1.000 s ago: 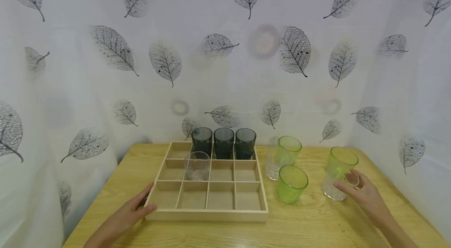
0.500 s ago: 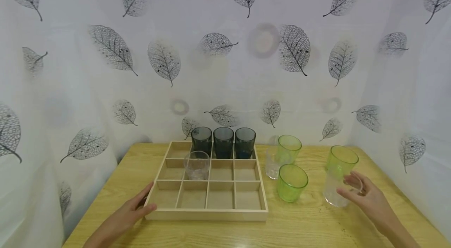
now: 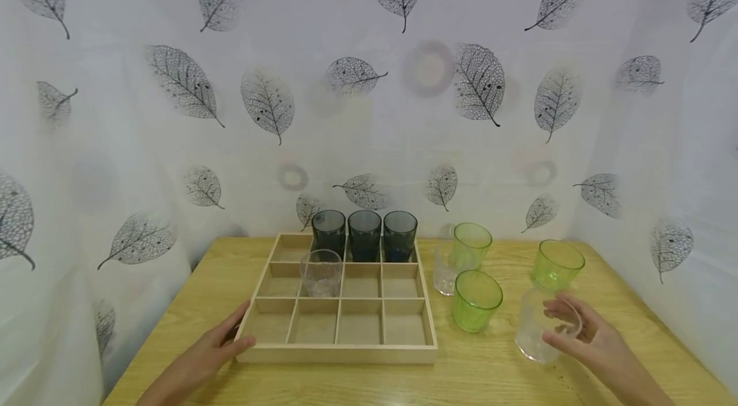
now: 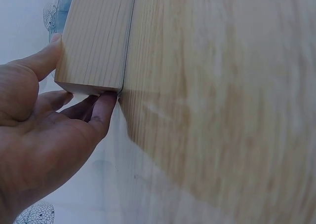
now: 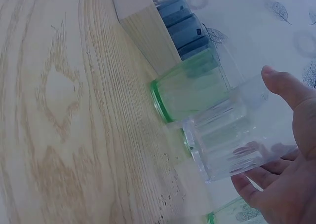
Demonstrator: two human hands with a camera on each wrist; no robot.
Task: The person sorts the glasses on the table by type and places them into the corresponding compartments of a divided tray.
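My left hand (image 3: pixel 213 342) grips the front left corner of a divided wooden box (image 3: pixel 337 354). In the left wrist view its thumb lies on one face of the box corner and its fingertips press the adjoining side. At the right, my right hand (image 3: pixel 594 345) holds a clear drinking glass (image 3: pixel 529 332) near its rim, thumb on one side and fingers on the other. The right wrist view shows this glass tilted in the picture, its thick base close over the wood, overlapping a green glass (image 5: pixel 190 83). A green glass (image 3: pixel 558 265) stands just behind the held one.
Three dark glasses (image 3: pixel 364 239) stand in the box's back row, and a clear glass (image 3: pixel 321 278) in its middle row. Right of the box are two green glasses (image 3: pixel 476 310) and another clear glass (image 3: pixel 445 275). A leaf-print curtain (image 3: pixel 369 130) hangs behind the table (image 3: pixel 484 367).
The right hand has brought the clear glass toward the table's front and slightly left, away from the green glass behind it. The left hand and the box have stayed put.
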